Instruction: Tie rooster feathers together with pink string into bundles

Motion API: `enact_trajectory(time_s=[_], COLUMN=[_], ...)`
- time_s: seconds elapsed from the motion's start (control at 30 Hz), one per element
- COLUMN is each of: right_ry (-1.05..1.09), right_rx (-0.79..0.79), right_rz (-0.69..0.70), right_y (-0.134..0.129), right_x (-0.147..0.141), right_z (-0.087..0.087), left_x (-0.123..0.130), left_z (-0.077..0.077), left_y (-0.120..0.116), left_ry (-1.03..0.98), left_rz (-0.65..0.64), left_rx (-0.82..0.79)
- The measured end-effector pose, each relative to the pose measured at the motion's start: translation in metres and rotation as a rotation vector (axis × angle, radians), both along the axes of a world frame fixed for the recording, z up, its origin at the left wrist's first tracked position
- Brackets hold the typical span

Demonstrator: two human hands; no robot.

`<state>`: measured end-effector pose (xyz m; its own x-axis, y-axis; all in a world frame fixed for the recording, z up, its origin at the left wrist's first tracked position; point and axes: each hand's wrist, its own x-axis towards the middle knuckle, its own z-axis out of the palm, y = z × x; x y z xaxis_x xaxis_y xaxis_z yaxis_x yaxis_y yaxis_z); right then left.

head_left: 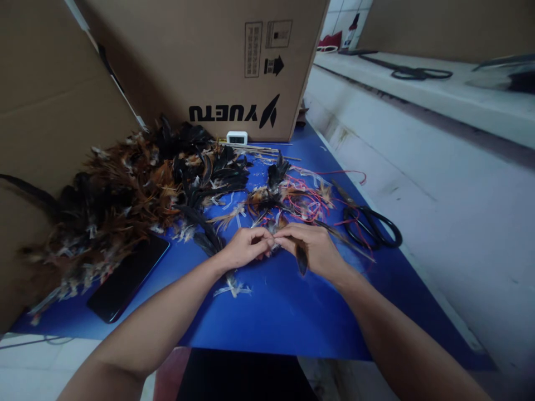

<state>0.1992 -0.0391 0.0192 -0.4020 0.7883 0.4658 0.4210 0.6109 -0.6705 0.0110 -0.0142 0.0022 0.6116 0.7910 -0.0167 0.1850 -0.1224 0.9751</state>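
Observation:
My left hand (pixel 246 246) and my right hand (pixel 311 248) meet fingertip to fingertip above the blue table (pixel 284 312). Both are closed in a pinch. From under my right palm a dark brown feather (pixel 301 259) points down toward me. What lies between my left fingertips is too small and covered to make out. Just beyond my fingers are a small brown-and-black feather bundle (pixel 263 197) and a tangle of pink string (pixel 311 200). Long black feathers (pixel 204 231) lie beside my left wrist, with a tied feather end (pixel 233 287) nearer me.
A big feather heap (pixel 125 195) covers the left side, a black phone (pixel 127 278) at its front. Black-handled scissors (pixel 376 228) lie right. Behind stand a cardboard box (pixel 188 61), a small white digital display (pixel 237 138) and thin sticks (pixel 263 149). More scissors (pixel 413 72) rest on the ledge.

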Motion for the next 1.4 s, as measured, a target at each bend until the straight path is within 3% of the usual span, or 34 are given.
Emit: enact_trajectory(time_s=[0.77, 0.97, 1.4], right_ry=[0.009, 0.021, 0.039], right_rx=[-0.005, -0.030, -0.057], right_rz=[-0.028, -0.021, -0.016], right_y=[-0.0007, -0.0004, -0.0001], right_x=[-0.0028, -0.0040, -0.0045], right_z=[0.0000, 0.0001, -0.0032], left_x=[-0.0029, -0.0007, -0.0003], left_z=[-0.0010, -0.0024, -0.0033], left_y=[0.0029, 0.0014, 0.0017], left_ry=[-0.056, -0.075, -0.043], left_rz=[-0.047, 0.005, 0.044], left_rx=[-0.004, -0.075, -0.019])
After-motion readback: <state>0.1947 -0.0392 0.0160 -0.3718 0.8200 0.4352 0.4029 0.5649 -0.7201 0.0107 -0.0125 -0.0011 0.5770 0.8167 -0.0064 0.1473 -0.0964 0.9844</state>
